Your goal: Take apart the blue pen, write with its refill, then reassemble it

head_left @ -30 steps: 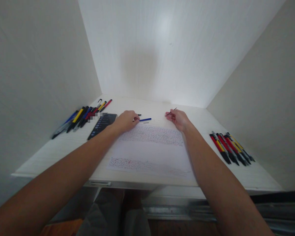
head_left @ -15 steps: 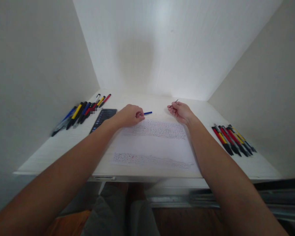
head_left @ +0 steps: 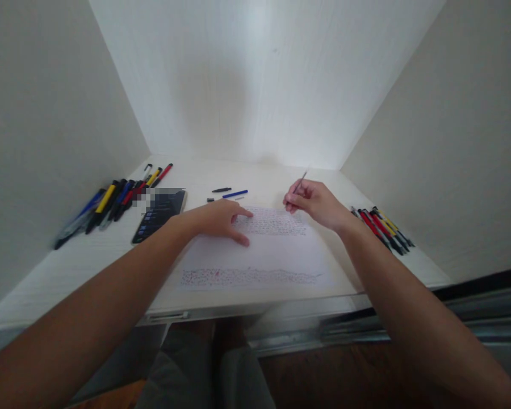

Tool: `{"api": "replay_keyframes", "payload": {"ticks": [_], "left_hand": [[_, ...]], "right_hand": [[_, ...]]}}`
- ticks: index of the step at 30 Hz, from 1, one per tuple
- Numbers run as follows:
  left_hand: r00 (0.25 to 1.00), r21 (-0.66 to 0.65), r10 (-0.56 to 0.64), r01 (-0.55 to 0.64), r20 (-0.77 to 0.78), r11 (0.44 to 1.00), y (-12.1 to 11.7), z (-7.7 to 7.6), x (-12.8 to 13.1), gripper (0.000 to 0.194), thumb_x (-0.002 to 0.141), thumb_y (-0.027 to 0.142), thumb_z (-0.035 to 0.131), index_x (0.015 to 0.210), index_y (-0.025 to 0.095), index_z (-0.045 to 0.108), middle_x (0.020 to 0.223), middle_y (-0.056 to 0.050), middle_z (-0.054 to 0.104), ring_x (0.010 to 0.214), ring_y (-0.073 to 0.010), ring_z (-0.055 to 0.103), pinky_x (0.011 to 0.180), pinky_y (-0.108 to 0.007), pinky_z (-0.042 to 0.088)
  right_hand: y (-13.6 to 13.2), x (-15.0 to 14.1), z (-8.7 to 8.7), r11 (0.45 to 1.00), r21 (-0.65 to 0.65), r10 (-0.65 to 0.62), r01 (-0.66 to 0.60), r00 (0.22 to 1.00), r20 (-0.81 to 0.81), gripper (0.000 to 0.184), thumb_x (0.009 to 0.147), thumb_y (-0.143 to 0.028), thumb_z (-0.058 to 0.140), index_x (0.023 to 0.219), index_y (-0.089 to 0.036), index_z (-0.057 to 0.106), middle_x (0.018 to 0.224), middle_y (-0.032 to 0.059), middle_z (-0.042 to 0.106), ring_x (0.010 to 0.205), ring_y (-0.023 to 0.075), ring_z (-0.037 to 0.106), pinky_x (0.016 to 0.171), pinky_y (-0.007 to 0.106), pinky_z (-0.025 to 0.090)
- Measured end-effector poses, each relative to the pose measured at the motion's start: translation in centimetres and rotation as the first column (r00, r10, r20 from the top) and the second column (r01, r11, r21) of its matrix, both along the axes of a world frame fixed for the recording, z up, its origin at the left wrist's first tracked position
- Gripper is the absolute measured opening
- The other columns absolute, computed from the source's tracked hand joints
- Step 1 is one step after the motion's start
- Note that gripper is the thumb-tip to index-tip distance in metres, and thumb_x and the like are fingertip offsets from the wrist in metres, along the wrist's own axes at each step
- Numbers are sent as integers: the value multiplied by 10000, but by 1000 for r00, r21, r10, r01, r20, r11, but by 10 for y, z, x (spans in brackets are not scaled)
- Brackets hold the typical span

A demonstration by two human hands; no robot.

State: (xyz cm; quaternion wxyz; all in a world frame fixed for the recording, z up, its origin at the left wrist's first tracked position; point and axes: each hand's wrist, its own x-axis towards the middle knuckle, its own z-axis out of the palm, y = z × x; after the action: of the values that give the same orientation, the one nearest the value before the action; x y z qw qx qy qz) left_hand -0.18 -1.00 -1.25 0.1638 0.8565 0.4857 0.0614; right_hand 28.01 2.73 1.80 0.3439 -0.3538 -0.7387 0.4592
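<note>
My left hand (head_left: 223, 218) lies on the upper left of a white sheet of paper (head_left: 255, 253), thumb and index finger spread apart, with nothing in it. Dense handwriting fills the sheet's top, and small coloured marks run along its lower part. Above the sheet's right corner, my right hand (head_left: 309, 200) pinches a thin dark pen refill (head_left: 299, 183) like a writing tool, tilted up. Pen parts lie just beyond the paper: a blue barrel (head_left: 235, 194), a black tapered piece (head_left: 221, 190), a short black piece (head_left: 210, 200) and a tiny spring-like piece (head_left: 239, 198).
A phone (head_left: 160, 216) with a lit screen lies left of the paper. Several pens (head_left: 111, 201) in mixed colours line the left wall, and more pens (head_left: 383, 228) lie at the right. White walls close in the white desk (head_left: 89, 284) on three sides.
My left hand has let go of the small parts by the blue barrel and moved down onto the paper, opening. My right hand has turned the refill into a writing grip, nearer the sheet.
</note>
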Motion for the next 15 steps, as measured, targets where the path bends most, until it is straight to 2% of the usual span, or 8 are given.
{"api": "replay_keyframes", "payload": {"ticks": [2, 4, 7, 10, 13, 15], "left_hand": [[1000, 4, -12, 12, -14, 1000, 1, 0, 0, 883, 624, 682, 788, 1378, 254, 621, 1158, -119, 699, 968, -274, 623, 843, -339, 432], [1000, -2, -6, 6, -19, 1000, 1, 0, -1, 890, 622, 676, 790, 1384, 249, 617, 1149, -119, 699, 949, -268, 617, 823, -332, 430], [999, -17, 18, -18, -30, 1000, 1, 2, -1, 869, 630, 662, 785, 1384, 263, 617, 1078, -95, 706, 862, -235, 607, 754, -303, 415], [997, -33, 9, -11, -81, 999, 0, 6, 0, 890, 638, 678, 767, 1407, 265, 592, 1048, -81, 693, 848, -219, 585, 738, -288, 395], [993, -65, -8, 0, -119, 998, -2, 10, 0, 949, 626, 694, 766, 1436, 247, 558, 1067, -84, 672, 875, -223, 568, 754, -289, 388], [993, -70, -7, -2, -117, 998, -2, 11, 0, 961, 621, 701, 766, 1438, 241, 555, 1071, -84, 662, 885, -226, 563, 760, -292, 388]], "right_hand": [[-18, 23, -15, 999, -46, -24, 23, 1000, -15, 155, 800, -306, 772, 842, -192, 676, 821, 62, 716, 754, 175, 665, 766, 358, 559], [-31, 42, -31, 990, -82, -119, 113, 990, -70, 165, 758, -286, 801, 836, -204, 681, 847, 62, 729, 753, 172, 671, 784, 371, 559], [-39, 55, -50, 976, -85, -207, 201, 976, -72, 147, 769, -286, 790, 828, -206, 683, 837, 66, 739, 749, 177, 680, 782, 372, 556], [-38, 55, -59, 980, -5, -198, 198, 980, -6, 178, 812, -349, 760, 854, -188, 697, 818, 77, 739, 730, 191, 675, 736, 373, 548], [-36, 54, -62, 970, 130, -216, 203, 972, 97, 212, 812, -377, 763, 864, -175, 727, 787, 68, 727, 712, 193, 646, 689, 358, 517], [-35, 55, -63, 961, 175, -238, 212, 961, 142, 215, 815, -383, 759, 868, -176, 738, 769, 60, 717, 703, 191, 629, 663, 346, 498]]}}
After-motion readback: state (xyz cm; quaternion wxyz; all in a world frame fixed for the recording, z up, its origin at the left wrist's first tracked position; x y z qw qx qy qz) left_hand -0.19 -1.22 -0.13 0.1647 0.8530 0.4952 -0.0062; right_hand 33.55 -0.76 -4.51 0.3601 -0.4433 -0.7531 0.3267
